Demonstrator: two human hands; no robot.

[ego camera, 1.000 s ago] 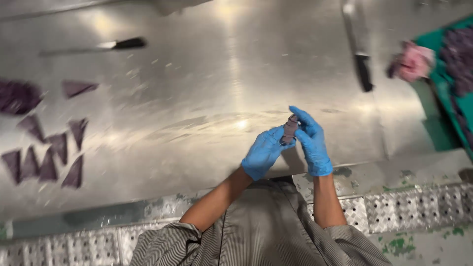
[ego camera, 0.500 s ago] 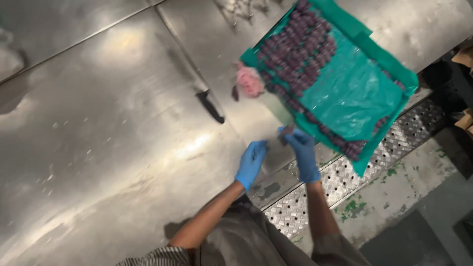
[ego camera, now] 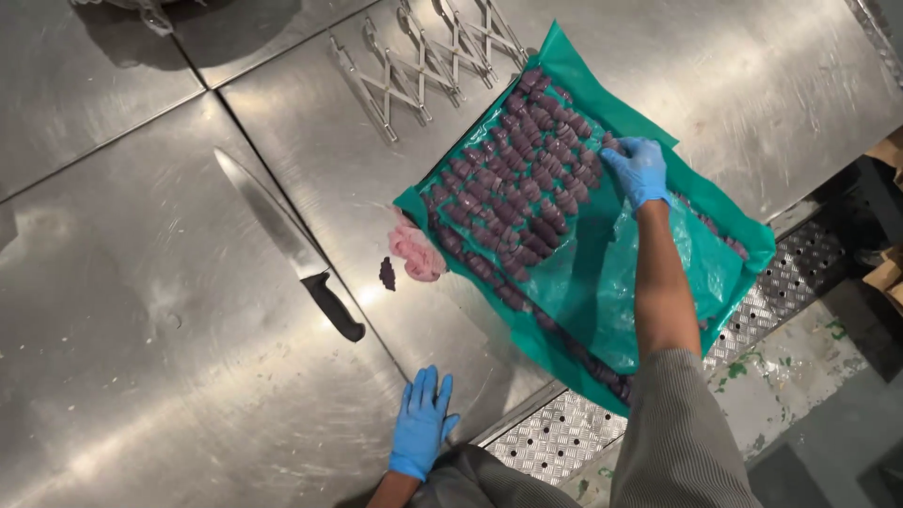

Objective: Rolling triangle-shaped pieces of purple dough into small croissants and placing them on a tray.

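Brushed steel fills the scene: a wide metal worktop (ego camera: 169, 376) made of joined sheets, with perforated tread plate (ego camera: 555, 437) running along its near edge. On the right part of the worktop lies a green plastic sheet (ego camera: 649, 310), set at an angle, and rows of small dark purple rolled pieces (ego camera: 522, 193) cover its far half and run down its left border. The right hand (ego camera: 640, 169), in a blue glove, reaches out over the sheet with fingers curled down at the right end of those rows, touching the pieces there; whether it actually grips one cannot be told. The left hand (ego camera: 421, 423), also gloved in blue, rests flat and open on bare steel near the body, holding nothing, well apart from the sheet. Just off the sheet's left corner sit a pink crumpled lump (ego camera: 416, 252) and one stray purple piece (ego camera: 387, 273). A black-handled chef's knife (ego camera: 287, 240) lies farther left, and a folding metal lattice cutter (ego camera: 423, 56) rests beyond the sheet.
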